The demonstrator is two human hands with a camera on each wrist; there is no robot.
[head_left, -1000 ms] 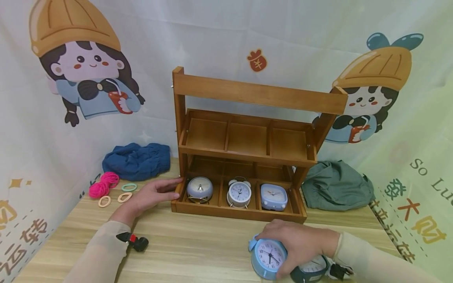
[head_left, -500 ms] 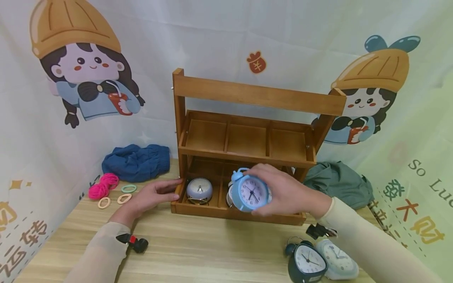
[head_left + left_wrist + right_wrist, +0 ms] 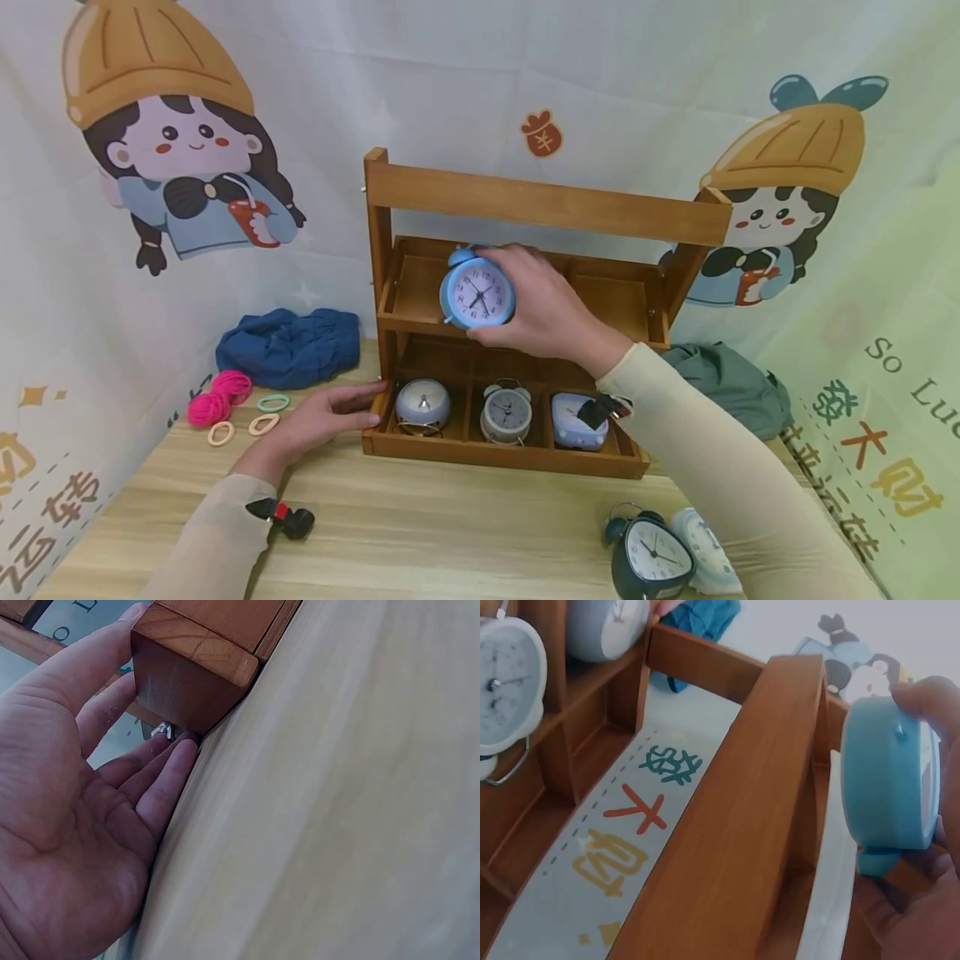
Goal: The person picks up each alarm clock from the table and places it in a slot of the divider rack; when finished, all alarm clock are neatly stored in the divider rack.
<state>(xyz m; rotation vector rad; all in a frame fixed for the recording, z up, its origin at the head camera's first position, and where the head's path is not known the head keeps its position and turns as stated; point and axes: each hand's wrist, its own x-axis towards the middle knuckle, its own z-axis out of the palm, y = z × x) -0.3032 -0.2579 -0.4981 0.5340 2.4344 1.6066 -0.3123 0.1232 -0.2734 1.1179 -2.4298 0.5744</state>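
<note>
We see the right hand (image 3: 543,312) grasping a light blue twin-bell alarm clock (image 3: 477,293), fingers curled round its back and rim, its dial facing us. The clock is held in the air in front of the upper tier of the wooden two-tier rack (image 3: 547,204), over the left and middle upper compartments and not resting on anything. In the right wrist view the same clock (image 3: 891,787) shows side-on, just beside the rack's top rail.

The left hand (image 3: 318,419) lies relaxed on the wooden table (image 3: 420,533), grasping nothing; its straight fingers touch the lower left corner of the rack. The left wrist view shows the thumb along one side of that corner block and the fingertips (image 3: 176,754) against its base.

The lower tier is full. A pale round clock (image 3: 422,405) stands in the left compartment, a grey twin-bell clock (image 3: 506,412) in the middle, and a blue square clock (image 3: 577,421) in the right, partly hidden by the right sleeve.

On the table near the right forearm stand a dark green clock (image 3: 651,557) and, touching it, a white clock (image 3: 708,554). To the left lie a blue garment (image 3: 288,346), pink yarn (image 3: 219,396) and hair rings (image 3: 264,414). A green garment (image 3: 731,387) sits right of the rack.
</note>
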